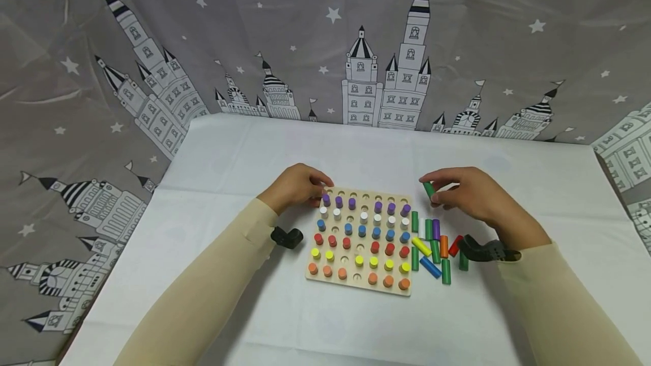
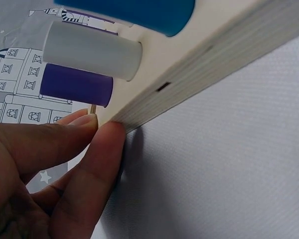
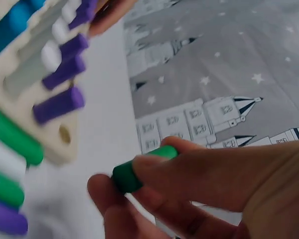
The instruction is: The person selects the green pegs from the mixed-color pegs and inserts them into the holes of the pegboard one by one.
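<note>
A light wooden pegboard [image 1: 350,279] lies flat, with rows of purple, white, blue, red, yellow and orange pegs. Each colored row has one bare hole, and the farthest row's visible holes hold no pegs. At the board's far left corner, my left hand [image 1: 296,188] pinches the edge between thumb and finger, beside a purple peg [image 2: 77,84]. My right hand [image 1: 470,191] holds a green peg [image 3: 127,178] between thumb and fingertips, tilted, just beyond the board's far right corner.
Loose pegs lie along the board's right side: several green ones [image 1: 446,271], a blue peg [image 1: 430,267], a yellow peg [image 1: 421,246], plus purple, orange, red and white. White cloth [image 1: 244,151] covers the table. A grey castle-print curtain [image 1: 305,16] hangs behind.
</note>
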`<state>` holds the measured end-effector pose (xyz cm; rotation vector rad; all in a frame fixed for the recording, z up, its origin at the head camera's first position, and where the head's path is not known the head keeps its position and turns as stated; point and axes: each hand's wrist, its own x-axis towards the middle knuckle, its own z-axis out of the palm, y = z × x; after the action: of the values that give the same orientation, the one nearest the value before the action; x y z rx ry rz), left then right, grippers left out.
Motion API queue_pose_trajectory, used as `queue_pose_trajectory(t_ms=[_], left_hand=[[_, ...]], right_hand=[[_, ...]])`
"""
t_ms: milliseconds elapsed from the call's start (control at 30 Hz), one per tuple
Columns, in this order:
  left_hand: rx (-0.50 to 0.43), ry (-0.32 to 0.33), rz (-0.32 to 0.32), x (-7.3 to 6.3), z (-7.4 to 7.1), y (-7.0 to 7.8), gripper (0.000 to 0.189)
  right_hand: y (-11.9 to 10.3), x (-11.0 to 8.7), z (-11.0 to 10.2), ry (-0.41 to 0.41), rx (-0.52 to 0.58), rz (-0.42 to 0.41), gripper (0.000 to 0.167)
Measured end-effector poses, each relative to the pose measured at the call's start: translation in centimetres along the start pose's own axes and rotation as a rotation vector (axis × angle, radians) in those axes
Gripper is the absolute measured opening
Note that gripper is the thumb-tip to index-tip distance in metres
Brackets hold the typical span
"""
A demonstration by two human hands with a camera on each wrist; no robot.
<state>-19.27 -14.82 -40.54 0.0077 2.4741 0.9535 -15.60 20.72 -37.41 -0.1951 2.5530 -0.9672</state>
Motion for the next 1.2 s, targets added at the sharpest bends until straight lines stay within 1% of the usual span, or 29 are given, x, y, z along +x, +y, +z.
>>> queue_pose_trajectory(t_ms=[67,167,333,433,533,633,733,933,1067,1200], left_hand=[[0.001,0.001,0.002,0.0,0.0,0.0,0.024],[0.004,0.001,0.008,0.0,0.0,-0.1,0.024],[0.025,0.002,0.022,0.0,-0.2,-0.1,0.024],[0.028,0.001,0.028,0.0,-0.2,-0.2,0.024],[0.032,0.001,0.036,0.0,-0.2,-0.1,0.024],[0.034,0.001,0.037,0.1,-0.2,0.0,0.024],[0.031,-0.003,0.036,0.1,-0.2,0.0,0.025],[0.012,-0.006,0.035,0.4,-0.3,-0.1,0.024],[0.026,-0.015,0.042,0.5,-0.4,-0.1,0.024],[0.040,-0.022,0.039,0.6,-0.6,0.0,0.024]], right_hand=[[-0.3,0.2,-0.1,-0.024,0.104,-0.005,0.045],[-0.7,0.6,-0.2,-0.049,0.203,0.010,0.046],[-1.6,1.8,-0.3,-0.085,0.252,0.022,0.046],[-2.2,2.9,0.0,-0.103,0.266,0.023,0.046],[-2.8,4.0,0.4,-0.132,0.307,0.021,0.046],[-3.3,5.4,0.8,-0.180,0.377,0.020,0.046],[-3.9,6.7,1.5,-0.238,0.476,0.033,0.046],[-5.0,9.1,2.9,-0.337,0.702,0.092,0.048],[-5.4,10.1,3.4,-0.363,0.782,0.139,0.047],[-5.8,10.8,3.9,-0.383,0.824,0.182,0.047]])
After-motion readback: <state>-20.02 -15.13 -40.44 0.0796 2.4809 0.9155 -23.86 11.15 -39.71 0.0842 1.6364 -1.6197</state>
